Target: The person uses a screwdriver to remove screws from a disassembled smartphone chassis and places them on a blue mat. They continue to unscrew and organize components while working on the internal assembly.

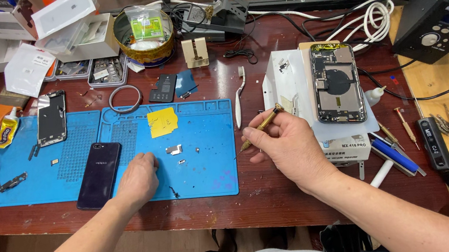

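At the far left edge of the worktop an orange glue tube with a yellow label is seen lying on the blue mat. Behind it, in the far left corner, white boxes and a white packet are stacked, and a round tin holding a green-labelled bag is set beside them. A bare phone frame is laid on the mat's far left part, and a dark phone lies face down nearer the front edge. The left hand is rested on the mat just beside that phone, its fingers curled down with nothing gripped; whether they touch the phone cannot be told. Yellow notes and small metal parts are found on the mat just beyond it.

Right of the mat, the right hand is held over the bare wood, its fingers closed on a brass screwdriver, tip pointed down and left toward the mat. For this work to go well, the tip would best be kept upright over a screw and the small parts held apart from each other. An opened phone is propped on a white box just beyond the hand, another white box with dark lettering is under it, and a black station is stood at the far right corner.
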